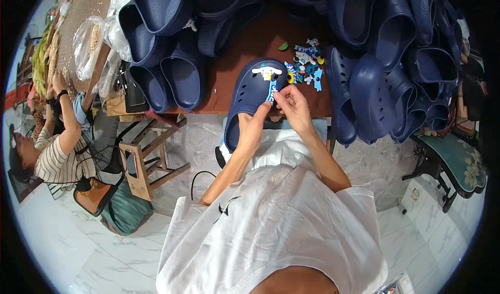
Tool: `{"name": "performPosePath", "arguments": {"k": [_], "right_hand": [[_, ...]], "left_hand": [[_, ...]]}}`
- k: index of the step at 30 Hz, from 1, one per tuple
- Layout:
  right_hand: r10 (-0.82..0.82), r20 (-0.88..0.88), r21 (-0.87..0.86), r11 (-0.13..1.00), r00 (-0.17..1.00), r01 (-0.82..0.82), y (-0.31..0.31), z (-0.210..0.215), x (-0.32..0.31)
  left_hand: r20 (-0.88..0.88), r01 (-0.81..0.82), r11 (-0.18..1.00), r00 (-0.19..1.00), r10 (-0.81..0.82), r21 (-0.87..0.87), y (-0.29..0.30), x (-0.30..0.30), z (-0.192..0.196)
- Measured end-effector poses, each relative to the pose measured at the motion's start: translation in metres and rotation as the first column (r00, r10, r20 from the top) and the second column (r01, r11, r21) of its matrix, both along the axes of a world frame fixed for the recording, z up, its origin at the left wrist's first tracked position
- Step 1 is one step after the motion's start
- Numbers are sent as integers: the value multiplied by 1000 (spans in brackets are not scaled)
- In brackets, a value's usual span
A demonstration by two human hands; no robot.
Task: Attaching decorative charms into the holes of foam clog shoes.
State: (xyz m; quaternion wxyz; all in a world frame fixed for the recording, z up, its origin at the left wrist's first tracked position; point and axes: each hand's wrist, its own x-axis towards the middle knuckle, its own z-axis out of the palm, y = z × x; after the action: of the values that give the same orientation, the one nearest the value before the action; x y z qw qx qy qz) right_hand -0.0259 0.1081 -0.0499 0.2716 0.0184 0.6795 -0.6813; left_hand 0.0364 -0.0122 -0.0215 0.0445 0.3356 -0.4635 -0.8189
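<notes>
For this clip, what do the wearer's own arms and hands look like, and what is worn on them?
Both forearms are bare from the elbow down. The left hand and right hand wear no gloves; no watch, ring or bracelet is visible. The upper arms are covered by the loose short sleeves of a white T-shirt, which has a small dark mark near the left sleeve.

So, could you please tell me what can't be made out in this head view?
- Charm at the clog: design too small, partly behind the right hand.
- Left hand grip: palm side faces away.
- Charm pile: pieces too small.
- Top clogs: cut off by the rim.
</notes>
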Motion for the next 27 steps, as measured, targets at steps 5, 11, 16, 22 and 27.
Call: {"name": "performPosePath", "arguments": {"k": [5, 11, 16, 22, 27], "right_hand": [[-5, -335, 224, 971, 942, 85, 8, 0, -7], [167, -577, 537, 815, 799, 218, 32, -5, -37], [246, -592, 587, 784, 768, 202, 32, -5, -40], [156, -587, 489, 850, 795, 194, 39, -11, -43], [97, -530, 432, 886, 842, 170, 43, -7, -42]], "left_hand": [[33, -95, 981, 995, 91, 171, -7, 6, -3], [114, -145, 957, 986, 119, 253, -9, 9, -12], [24, -16, 966, 1000, 10, 258, -6, 8, 8], [-41, 84, 986, 996, -79, 145, -16, 14, 7], [14, 113, 982, 993, -116, 155, -28, 17, 16]]}}
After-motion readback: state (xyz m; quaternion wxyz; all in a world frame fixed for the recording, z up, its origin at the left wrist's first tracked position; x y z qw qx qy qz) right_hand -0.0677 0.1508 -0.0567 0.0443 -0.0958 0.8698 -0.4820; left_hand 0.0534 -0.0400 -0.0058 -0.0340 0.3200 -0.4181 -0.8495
